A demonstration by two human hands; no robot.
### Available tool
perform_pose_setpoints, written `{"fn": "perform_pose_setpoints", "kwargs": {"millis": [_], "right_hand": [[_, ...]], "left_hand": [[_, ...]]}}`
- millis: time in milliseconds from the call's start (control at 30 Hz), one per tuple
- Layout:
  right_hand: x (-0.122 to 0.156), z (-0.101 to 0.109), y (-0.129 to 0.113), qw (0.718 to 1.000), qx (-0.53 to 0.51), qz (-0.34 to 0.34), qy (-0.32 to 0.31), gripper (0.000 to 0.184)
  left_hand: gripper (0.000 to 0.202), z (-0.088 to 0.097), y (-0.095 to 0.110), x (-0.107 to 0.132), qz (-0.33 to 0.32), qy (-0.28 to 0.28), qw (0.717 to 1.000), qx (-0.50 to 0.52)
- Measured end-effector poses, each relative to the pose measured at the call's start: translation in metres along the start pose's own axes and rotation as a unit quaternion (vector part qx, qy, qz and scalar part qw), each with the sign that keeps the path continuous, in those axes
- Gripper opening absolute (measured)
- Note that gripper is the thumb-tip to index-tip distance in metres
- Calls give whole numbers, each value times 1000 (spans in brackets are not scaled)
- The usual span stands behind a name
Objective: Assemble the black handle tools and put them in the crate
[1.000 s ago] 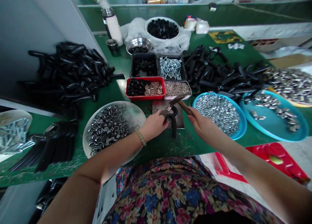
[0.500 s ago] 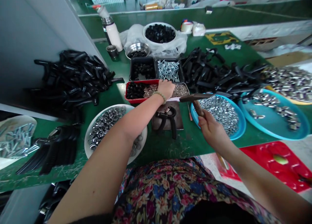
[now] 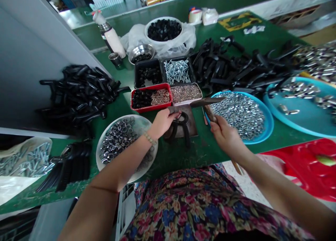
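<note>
My left hand (image 3: 164,122), a beaded bracelet at its wrist, reaches over a dark metal plate (image 3: 193,129). Its thumb and fingers are pinched together; what they hold is too small to make out. Right under the fingertips, a black two-handled clamp-like tool (image 3: 186,133) lies on the plate, with a rounded loop at its top partly covered by the fingers. My right hand (image 3: 228,134) is closed around the handle of a hammer (image 3: 207,101), whose dark, long head is raised beside the plate's upper right.
Behind the plate are a red tray (image 3: 136,108) of black parts and copper-coloured pins, and a white tray (image 3: 181,103) of small pins. A white bowl (image 3: 99,151) of metal rings stands left. A blue basin (image 3: 268,134) of small metal parts stands right. Black handles (image 3: 84,90) are heaped at left.
My left hand has come back from the pin trays to the clamp-like tool, its fingers pinched. The hammer stays in my right hand at nearly the same place. The view has shifted slightly.
</note>
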State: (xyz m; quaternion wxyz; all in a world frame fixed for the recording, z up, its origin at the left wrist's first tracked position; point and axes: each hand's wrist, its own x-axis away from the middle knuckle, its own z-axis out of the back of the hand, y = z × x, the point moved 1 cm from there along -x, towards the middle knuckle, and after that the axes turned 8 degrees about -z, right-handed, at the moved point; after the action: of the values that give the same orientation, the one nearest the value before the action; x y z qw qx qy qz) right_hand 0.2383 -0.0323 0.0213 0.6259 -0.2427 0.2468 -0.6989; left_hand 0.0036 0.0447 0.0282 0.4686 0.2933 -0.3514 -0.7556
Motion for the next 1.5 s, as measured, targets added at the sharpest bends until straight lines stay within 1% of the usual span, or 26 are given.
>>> {"fn": "perform_pose_setpoints", "kwargs": {"millis": [100,200,267,333,433,533,633,733,833,900,967,1033,1100,1133,1200,1267,1300,1400,1467,1500], "right_hand": [[1,-4,1,1000,-1,5,-6,43],[2,-4,0,1000,-1,2,-12,44],[4,-2,-2,1000,-7,5,-11,44],[5,-1,-2,1000,-15,10,-7,44],[6,-1,-2,1000,-15,11,-1,43],[6,-2,-2,1000,-9,10,-1,43],[7,-4,-2,1000,-7,13,-3,43],[8,-5,-2,1000,-7,18,0,41],[9,-8,-2,1000,-2,20,0,41],[10,-9,-4,1000,7,21,-13,42],[13,-8,-9,998,19,38,-38,43],[18,-6,-17,996,25,64,-51,46],[23,-4,-25,995,23,82,-50,49],[24,-4,-28,995,27,84,-55,50],[25,-5,-32,991,52,82,-91,49],[24,-6,-35,985,74,78,-133,49],[23,-6,-36,986,74,74,-133,49],[25,-7,-40,992,58,66,-94,50],[27,-11,-39,988,78,69,-116,47],[27,-12,-35,984,91,77,-134,46]], "left_hand": [[20,-11,-7,22,12,16,998,-57],[21,-23,-14,28,-33,15,991,-131],[24,-29,-18,28,-72,17,981,-179],[28,-33,-21,27,-95,17,968,-230],[33,-36,-22,26,-113,-7,945,-307],[32,-37,-22,28,-142,-29,920,-364],[26,-38,-22,31,-175,-59,901,-393],[24,-38,-21,32,-185,-87,893,-402],[26,-35,-16,35,-178,-93,903,-381],[26,-30,-11,41,-155,-84,923,-341],[29,-24,-6,53,-113,-58,945,-303],[38,-20,-2,70,-80,-33,955,-283],[46,-19,0,87,-70,-31,956,-282],[47,-20,-1,94,-70,-41,955,-285],[42,-23,-4,103,-66,-67,952,-292],[39,-27,-8,105,-61,-79,950,-297],[38,-29,-10,105,-63,-79,949,-298],[38,-34,-9,105,-71,-73,951,-292],[36,-32,-6,106,-72,-76,952,-288],[33,-28,-5,105,-74,-83,953,-283]]}}
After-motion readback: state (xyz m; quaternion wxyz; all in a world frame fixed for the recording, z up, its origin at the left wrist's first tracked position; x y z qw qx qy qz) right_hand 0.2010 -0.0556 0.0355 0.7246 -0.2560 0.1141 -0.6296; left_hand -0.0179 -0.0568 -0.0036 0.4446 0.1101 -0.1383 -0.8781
